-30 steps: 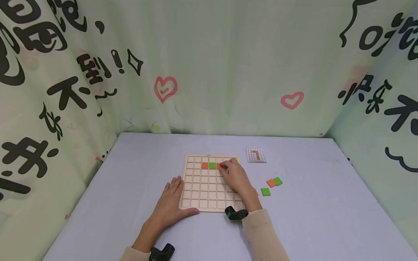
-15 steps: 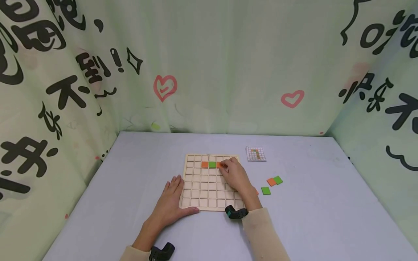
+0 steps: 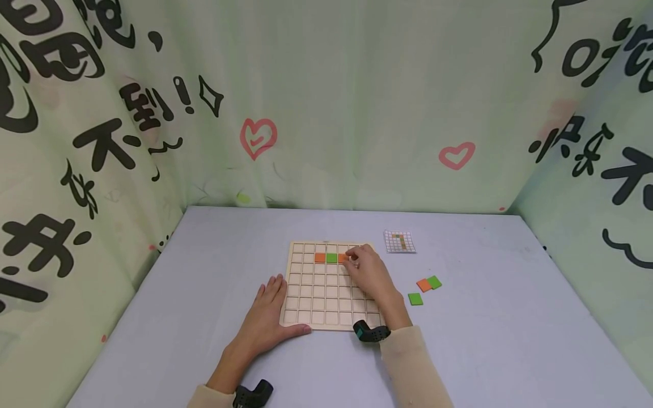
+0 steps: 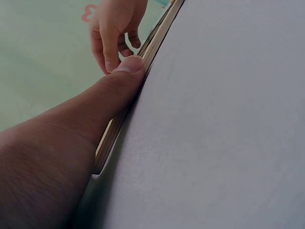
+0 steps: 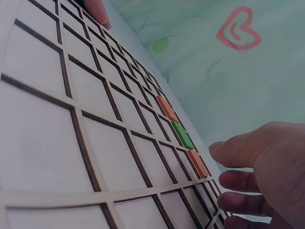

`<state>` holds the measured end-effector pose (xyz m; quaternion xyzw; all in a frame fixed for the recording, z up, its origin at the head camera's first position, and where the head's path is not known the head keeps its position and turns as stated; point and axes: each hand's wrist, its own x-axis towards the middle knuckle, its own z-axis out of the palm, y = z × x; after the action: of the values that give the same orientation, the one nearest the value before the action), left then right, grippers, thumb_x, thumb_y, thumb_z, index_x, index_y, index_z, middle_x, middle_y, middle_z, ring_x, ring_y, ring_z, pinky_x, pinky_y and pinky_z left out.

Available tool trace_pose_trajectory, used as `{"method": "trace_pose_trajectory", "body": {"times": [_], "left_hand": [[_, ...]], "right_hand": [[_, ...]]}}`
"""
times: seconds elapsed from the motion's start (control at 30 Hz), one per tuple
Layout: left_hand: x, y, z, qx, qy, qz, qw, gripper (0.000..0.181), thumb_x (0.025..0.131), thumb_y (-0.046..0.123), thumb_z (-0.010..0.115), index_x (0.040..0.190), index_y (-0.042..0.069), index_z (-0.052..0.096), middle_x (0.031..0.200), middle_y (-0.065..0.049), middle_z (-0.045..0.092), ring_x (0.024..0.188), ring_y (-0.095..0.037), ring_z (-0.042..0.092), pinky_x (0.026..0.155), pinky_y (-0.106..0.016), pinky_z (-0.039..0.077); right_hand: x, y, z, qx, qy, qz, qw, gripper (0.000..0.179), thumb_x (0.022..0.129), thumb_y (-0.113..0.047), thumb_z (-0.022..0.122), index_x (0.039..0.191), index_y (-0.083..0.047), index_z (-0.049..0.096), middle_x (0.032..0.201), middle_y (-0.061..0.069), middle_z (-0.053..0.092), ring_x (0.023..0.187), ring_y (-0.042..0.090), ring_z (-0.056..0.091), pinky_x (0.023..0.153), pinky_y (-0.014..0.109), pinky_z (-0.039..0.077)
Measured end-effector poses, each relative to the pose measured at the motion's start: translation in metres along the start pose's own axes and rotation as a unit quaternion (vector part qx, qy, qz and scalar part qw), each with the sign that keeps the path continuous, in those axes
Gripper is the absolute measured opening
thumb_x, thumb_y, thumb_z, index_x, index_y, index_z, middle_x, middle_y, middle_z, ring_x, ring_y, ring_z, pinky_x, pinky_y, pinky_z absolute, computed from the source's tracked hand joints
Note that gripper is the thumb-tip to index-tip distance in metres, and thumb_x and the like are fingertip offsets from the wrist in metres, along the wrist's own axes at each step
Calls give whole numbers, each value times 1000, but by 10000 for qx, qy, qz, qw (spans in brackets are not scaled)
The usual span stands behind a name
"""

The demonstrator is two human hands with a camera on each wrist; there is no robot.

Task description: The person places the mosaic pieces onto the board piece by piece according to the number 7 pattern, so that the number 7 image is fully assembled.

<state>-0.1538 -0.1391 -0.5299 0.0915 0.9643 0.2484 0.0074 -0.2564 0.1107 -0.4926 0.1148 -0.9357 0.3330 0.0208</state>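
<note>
A wooden grid board [image 3: 318, 290] lies on the table. In its second row from the far edge sit an orange tile [image 3: 319, 258], a green tile [image 3: 331, 258] and another orange tile [image 3: 342, 258], side by side in their cells. My left hand [image 3: 267, 320] rests along the board's left edge, fingers straight, with the thumb on the near edge. At the right-hand orange tile is my right hand [image 3: 371, 275]. The right wrist view shows its thumb and loosely bent fingers apart from that orange tile [image 5: 198, 163], holding nothing.
Right of the board lie a loose orange tile [image 3: 424, 285] and two green tiles, one [image 3: 434, 282] touching it and one [image 3: 415, 299] nearer. A small pattern card [image 3: 400, 242] lies behind them. Printed curtains [image 3: 357, 113] surround the white table [image 3: 490, 317].
The right hand's fingertips have come away from the right-hand orange tile, and the hand has shifted slightly right. An orange corner beside the right wrist is now covered. The left hand stays put.
</note>
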Motion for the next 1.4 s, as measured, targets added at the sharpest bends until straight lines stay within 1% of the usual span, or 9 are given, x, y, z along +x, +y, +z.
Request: {"method": "trace_pose_trajectory", "body": {"times": [0.23,0.53,0.63,0.83,1.03,1.13,1.27,1.4], "left_hand": [[1,-1,1,26,29,35,10000,123,71,75,72,155,-3,29,165,-19,24,156,-33,18,129,-51,16],[-1,0,0,-22,52,31,10000,122,71,74,73,155,-4,30,165,-19,25,156,-33,18,129,-51,16],[-1,0,0,-18,46,26,10000,122,71,73,73,155,-4,29,165,-19,24,156,-33,18,129,-50,16],[-1,0,0,-59,73,46,9999,122,71,72,74,155,-4,29,165,-19,24,156,-33,18,129,-50,15],[-2,0,0,-94,57,43,9999,122,71,73,74,155,-4,29,166,-19,24,156,-33,18,129,-50,15],[-1,0,0,-84,51,44,9999,122,71,72,74,155,-4,29,166,-19,23,156,-33,18,129,-50,15],[0,0,0,-50,45,46,10000,122,72,73,73,155,-4,28,166,-19,23,156,-33,17,129,-50,15],[0,0,0,-26,60,52,10000,123,71,74,72,155,-4,29,165,-19,24,156,-33,18,129,-50,15]], "right_hand": [[2,3,-6,3,14,220,9998,31,97,-25,66,121,-6,67,115,11,62,93,23,59,81,38,55],[0,10,-20,40,105,396,9992,32,96,-24,65,122,-5,65,116,12,61,93,24,59,81,39,54],[-2,13,-26,121,135,455,9988,33,97,-23,65,123,-4,65,116,13,60,93,25,58,80,40,53],[-2,25,-35,59,216,559,9982,35,96,-23,65,124,-2,63,117,16,59,95,28,60,81,42,55],[-5,34,-44,131,241,813,9963,36,97,-24,63,126,-4,62,122,16,59,101,31,60,87,44,55],[-7,37,-50,121,273,864,9958,36,97,-24,62,127,-3,62,122,17,59,103,32,60,89,45,54],[-8,42,-57,63,392,954,9946,37,98,-23,61,128,-1,62,121,19,59,102,31,59,88,45,53],[-9,47,-62,55,494,1168,9919,37,98,-23,61,128,-1,61,120,18,59,100,30,57,85,41,52]]}}
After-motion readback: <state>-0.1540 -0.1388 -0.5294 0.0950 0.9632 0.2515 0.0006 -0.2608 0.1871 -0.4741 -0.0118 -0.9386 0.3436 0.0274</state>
